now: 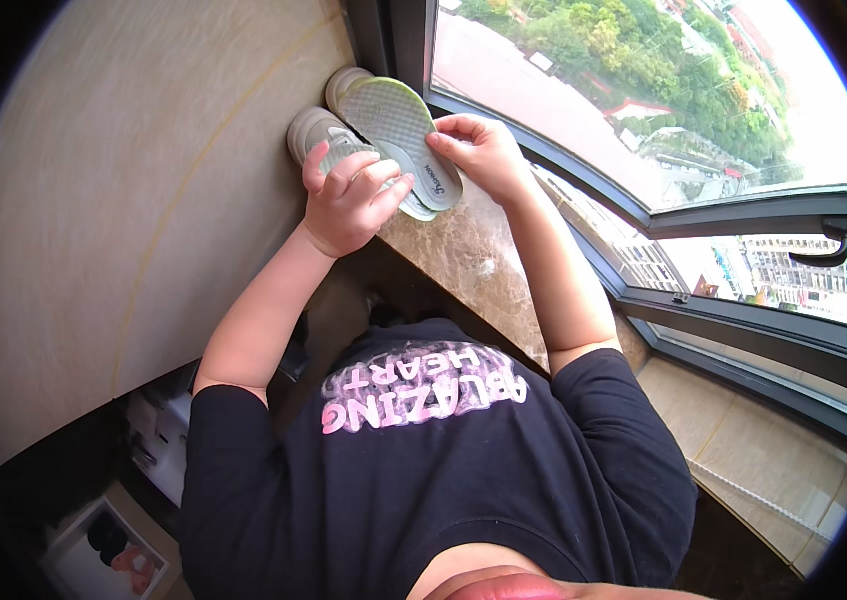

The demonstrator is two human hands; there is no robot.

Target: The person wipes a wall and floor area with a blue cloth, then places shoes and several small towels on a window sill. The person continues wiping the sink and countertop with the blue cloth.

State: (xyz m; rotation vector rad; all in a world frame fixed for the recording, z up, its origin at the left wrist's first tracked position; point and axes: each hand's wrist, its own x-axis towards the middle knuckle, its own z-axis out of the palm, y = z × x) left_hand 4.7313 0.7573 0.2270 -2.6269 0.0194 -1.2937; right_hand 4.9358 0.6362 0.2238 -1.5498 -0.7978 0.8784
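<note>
Two light grey insoles are in my hands above a brown marble window sill (pixel 479 259). My right hand (pixel 479 150) pinches the edge of the upper insole (pixel 386 112), which has a greenish rim and lettering at its heel. Partly under it and lower left lies the other insole (pixel 417 208); my left hand (pixel 356 191) covers much of it, its fingers curled over it. Behind the insoles, against the wall, stands a pair of pale shoes, the left shoe (pixel 308 131) and the right shoe (pixel 343 81) showing mostly at one end.
A beige tiled wall (pixel 130 187) rises at the left. On the right is an open window with a dark metal frame (pixel 581 176) and a black handle (pixel 828 255). A beaded cord (pixel 761 499) hangs at lower right. A white tray (pixel 78 562) holding dark and pink things lies at lower left.
</note>
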